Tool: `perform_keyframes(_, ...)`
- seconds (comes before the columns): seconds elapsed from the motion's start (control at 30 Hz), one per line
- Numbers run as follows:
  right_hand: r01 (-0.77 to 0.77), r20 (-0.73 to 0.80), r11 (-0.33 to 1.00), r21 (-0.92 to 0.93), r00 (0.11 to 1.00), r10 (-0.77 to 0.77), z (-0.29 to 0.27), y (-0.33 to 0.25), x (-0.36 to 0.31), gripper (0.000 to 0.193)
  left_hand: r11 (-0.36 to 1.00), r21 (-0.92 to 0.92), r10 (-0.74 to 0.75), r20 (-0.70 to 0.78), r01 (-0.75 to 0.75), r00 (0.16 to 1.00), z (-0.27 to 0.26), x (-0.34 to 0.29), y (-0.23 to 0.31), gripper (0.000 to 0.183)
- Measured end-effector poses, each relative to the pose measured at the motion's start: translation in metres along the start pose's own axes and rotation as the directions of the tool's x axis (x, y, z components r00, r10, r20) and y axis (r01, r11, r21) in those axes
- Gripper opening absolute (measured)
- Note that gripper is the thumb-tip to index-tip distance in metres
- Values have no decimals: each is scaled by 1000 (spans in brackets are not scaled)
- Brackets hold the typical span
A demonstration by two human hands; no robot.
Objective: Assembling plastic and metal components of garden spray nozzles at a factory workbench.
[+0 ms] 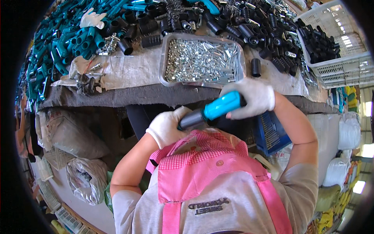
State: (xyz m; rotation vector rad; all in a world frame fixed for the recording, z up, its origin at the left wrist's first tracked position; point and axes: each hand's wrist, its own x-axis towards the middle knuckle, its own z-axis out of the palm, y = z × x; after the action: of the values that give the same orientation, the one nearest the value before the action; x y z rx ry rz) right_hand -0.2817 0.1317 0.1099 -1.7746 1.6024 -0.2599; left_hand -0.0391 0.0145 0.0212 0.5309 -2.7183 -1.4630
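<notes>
My left hand (166, 125), in a white glove, is closed round the black ribbed end of a teal-and-black tubular handle (222, 106). My right hand (254, 97), also gloved in white, grips the teal end, its fingers curled around the far tip. The handle lies slantwise in front of my chest, its teal end higher and to the right. Just beyond the right hand, a metal tray (163, 68) full of small shiny screws and pins rests on the table. What sits inside the handle is hidden.
Teal handles (83, 43) are heaped at the far left, with a loose white glove (92, 18) on top. Black sleeves (249, 33) pile up behind and right of the tray. A white plastic crate (339, 70) stands at the right. Below the cloth-covered edge (117, 100) is a blue bin (272, 134).
</notes>
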Motion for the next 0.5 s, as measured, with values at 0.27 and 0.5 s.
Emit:
perform_keyframes(0.27,607,48,498,-619,663,-747,45,2,3,25,585,-695,341,679,419,650,56,-9,-52,38)
perform_keyframes(0.5,-29,148,990,138,989,8,63,6,-17,23,928,-332,-30,380,166,925,41,-22,-11,33)
